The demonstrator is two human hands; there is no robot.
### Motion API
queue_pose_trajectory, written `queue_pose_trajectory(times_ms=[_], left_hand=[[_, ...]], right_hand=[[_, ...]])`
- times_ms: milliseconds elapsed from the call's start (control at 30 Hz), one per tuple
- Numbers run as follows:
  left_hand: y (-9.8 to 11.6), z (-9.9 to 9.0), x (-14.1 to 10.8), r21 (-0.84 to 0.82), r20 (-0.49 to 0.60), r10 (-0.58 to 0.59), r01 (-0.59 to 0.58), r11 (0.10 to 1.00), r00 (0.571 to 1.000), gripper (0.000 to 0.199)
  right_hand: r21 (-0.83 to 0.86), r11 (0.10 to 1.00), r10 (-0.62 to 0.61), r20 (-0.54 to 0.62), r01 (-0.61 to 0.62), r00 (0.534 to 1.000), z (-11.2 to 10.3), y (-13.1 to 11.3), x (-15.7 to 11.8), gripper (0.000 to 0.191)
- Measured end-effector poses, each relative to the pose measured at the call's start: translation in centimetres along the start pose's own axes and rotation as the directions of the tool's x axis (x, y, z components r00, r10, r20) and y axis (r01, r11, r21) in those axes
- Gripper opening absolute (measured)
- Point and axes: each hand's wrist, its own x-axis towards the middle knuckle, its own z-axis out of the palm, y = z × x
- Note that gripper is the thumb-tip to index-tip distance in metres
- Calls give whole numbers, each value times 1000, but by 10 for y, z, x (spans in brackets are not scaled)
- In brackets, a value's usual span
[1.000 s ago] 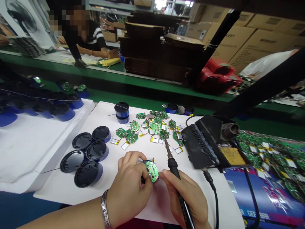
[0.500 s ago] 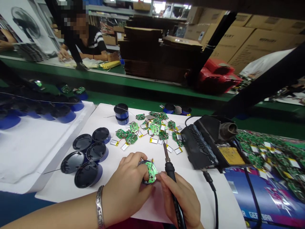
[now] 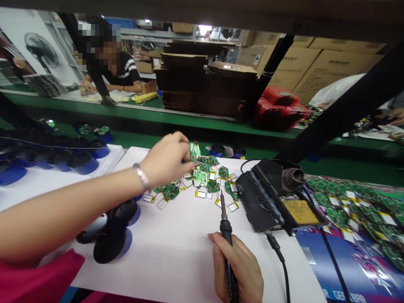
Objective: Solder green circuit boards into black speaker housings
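My left hand (image 3: 168,158) is raised over the back of the white work surface (image 3: 176,248), its fingers closed on a green circuit board (image 3: 195,152). Whether a housing sits behind that board is hidden by the fingers. Just below lies a heap of green circuit boards (image 3: 202,177) wired to small silver battery packs (image 3: 200,194). In my right hand (image 3: 238,267) is a soldering iron (image 3: 226,229), held like a pen, tip pointing away from me and short of the heap. Under my left forearm stand several blue cups with black tops (image 3: 110,245), partly covered.
A black soldering station (image 3: 259,198) with a yellow sponge (image 3: 299,211) stands right of the heap, its cable (image 3: 280,252) running toward me. More boards (image 3: 356,210) lie at far right. Blue-and-black cups (image 3: 83,162) fill the left. Another person (image 3: 126,75) sits across the green bench.
My left hand has moved from beside the iron up and away to the back of the surface, carrying the board. The right hand stays low with the iron. The view has tilted slightly upward.
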Motion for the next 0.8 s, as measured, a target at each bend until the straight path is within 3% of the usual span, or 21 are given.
queue_pose_trajectory(times_ms=[100, 200, 333, 467, 567, 667, 700, 733, 800], left_hand=[[-28, 10, 59, 93, 5, -90, 89, 992, 996, 15], [-50, 30, 94, 135, 48, -161, 153, 979, 986, 17], [-65, 50, 111, 173, 100, -249, 230, 958, 963, 34], [-64, 43, 113, 180, 106, -259, 238, 955, 960, 31], [-52, 15, 100, 170, 53, -217, 205, 964, 975, 28], [-35, -23, 59, 144, 86, -150, 137, 980, 985, 29], [-30, -34, 40, 123, 144, -99, 82, 989, 985, 28], [-25, -42, 18, 83, 269, 16, -40, 996, 963, 28], [-20, -48, -29, 15, 474, 186, -219, 975, 861, 31]], right_hand=[[-6, 1000, -21, -24, 21, 1000, 2, 0, 1, 40], [-12, 1000, -24, -36, 23, 999, 4, 2, 0, 40], [4, 1000, -14, -50, 14, 999, 5, 6, -4, 38], [9, 999, -31, -64, 31, 997, 6, 10, -6, 37], [3, 1000, -28, -55, 28, 998, 4, 10, -6, 36], [-23, 999, 22, -49, -23, 999, 3, 4, -5, 33], [-47, 997, 51, -52, -53, 997, 3, 1, -5, 32], [-73, 994, 81, -56, -85, 995, 3, -2, -5, 31], [-112, 985, 129, -56, -134, 990, 2, -8, -5, 27]])
